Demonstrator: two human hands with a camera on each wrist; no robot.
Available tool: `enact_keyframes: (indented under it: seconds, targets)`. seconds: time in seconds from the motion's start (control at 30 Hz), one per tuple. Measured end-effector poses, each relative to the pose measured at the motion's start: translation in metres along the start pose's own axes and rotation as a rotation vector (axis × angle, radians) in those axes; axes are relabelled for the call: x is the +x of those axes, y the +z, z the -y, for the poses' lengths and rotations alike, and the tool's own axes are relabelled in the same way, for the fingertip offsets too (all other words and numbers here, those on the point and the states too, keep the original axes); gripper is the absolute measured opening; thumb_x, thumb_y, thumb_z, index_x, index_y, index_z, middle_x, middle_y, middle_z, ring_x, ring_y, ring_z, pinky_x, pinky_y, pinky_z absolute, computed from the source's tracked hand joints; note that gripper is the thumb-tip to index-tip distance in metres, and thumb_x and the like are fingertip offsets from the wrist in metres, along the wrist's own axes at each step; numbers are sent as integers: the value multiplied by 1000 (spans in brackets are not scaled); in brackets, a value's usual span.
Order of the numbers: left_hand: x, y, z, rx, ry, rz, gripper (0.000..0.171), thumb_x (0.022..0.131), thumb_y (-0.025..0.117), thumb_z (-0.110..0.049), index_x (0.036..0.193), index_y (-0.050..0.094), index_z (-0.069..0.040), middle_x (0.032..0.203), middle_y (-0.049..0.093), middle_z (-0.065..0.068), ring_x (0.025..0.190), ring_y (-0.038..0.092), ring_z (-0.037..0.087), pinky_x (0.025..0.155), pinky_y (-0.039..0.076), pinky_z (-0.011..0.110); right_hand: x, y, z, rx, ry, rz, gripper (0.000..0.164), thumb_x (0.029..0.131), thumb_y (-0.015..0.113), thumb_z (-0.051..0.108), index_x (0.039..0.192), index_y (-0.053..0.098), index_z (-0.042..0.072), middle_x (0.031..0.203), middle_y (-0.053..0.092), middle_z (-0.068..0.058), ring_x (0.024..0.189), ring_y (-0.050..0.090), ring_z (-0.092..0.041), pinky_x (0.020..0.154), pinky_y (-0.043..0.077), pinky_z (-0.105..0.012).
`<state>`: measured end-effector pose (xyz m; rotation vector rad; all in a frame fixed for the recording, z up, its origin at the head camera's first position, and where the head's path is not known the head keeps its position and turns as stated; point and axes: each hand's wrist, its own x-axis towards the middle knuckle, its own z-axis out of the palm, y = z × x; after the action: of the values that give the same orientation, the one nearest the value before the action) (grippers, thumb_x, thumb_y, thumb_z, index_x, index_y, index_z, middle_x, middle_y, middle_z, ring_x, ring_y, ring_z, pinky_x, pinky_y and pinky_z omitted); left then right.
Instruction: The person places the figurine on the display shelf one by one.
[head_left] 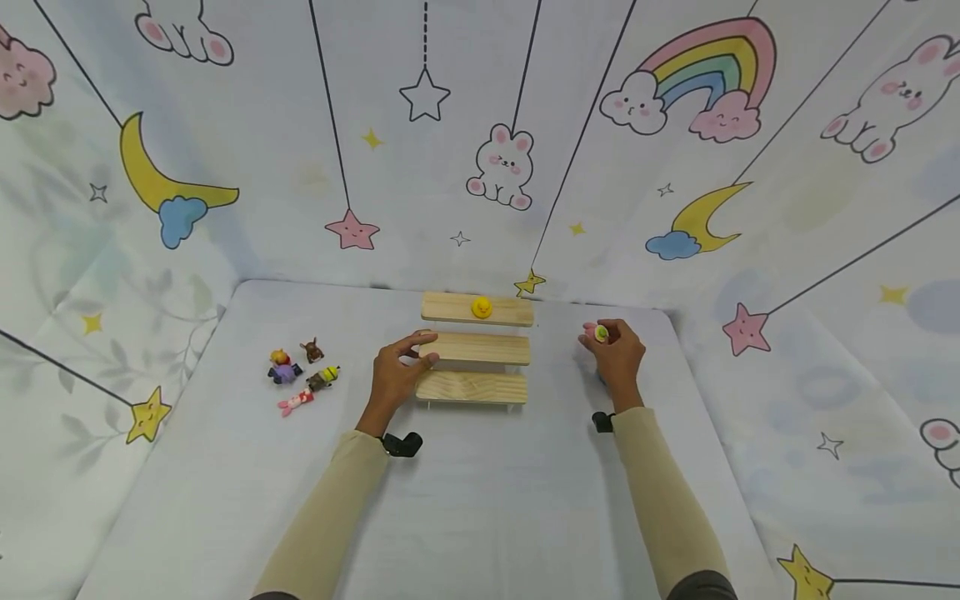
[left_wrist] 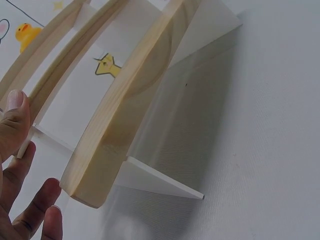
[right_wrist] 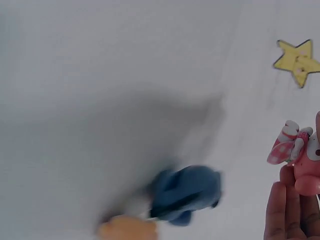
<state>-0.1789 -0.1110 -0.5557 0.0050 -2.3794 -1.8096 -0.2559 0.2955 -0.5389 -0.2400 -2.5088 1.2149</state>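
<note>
A three-tier wooden stand has a top board (head_left: 450, 308), a middle board (head_left: 480, 348) and a bottom board (head_left: 472, 388) on pale supports. My left hand (head_left: 393, 377) grips the left end of the middle board between thumb and fingers. On the top board sits a yellow rubber duck (head_left: 482, 307). Right of the stand, my right hand (head_left: 622, 357) holds a small pink toy figure (right_wrist: 306, 167) with round eyes and a checkered pink part. Below it in the right wrist view are a blurred blue toy figure (right_wrist: 187, 192) and an orange thing (right_wrist: 127, 228).
At the left of the white table (head_left: 465, 500) lie several small figures: a yellow-and-red one (head_left: 281, 357), a purple one (head_left: 285, 373), a brown one (head_left: 312, 350), a yellow-and-brown one (head_left: 323, 378) and a pink one (head_left: 296, 403). A patterned cloth (head_left: 420, 175) rises behind.
</note>
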Motion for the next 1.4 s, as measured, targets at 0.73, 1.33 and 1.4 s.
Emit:
enact_keyframes:
  seconds: [0.73,1.33,1.4]
  targets:
    - [0,-2,-2,-5,-1,3,37,84,80,-33,120,73,-31,138,62,-10,104,61,18,74,50,30,-10,10,100,147,-217,61,44,77,87,32,114,66,18,111,69,1,96,60,-15,88,52,-40]
    - [-1,0,-3,2,-8,-13,36,83,80,-33,119,73,-31,136,63,-11,103,61,17,76,50,32,-18,37,132,226,-314,150,46,78,86,19,121,70,12,116,67,-1,97,62,-16,89,52,-32]
    - [-1,0,-3,0,-13,-13,36,83,80,-33,119,73,-32,137,62,-11,103,61,17,77,49,32,-19,41,134,225,-327,156,46,79,85,19,122,70,12,117,67,-2,98,62,-17,89,52,-30]
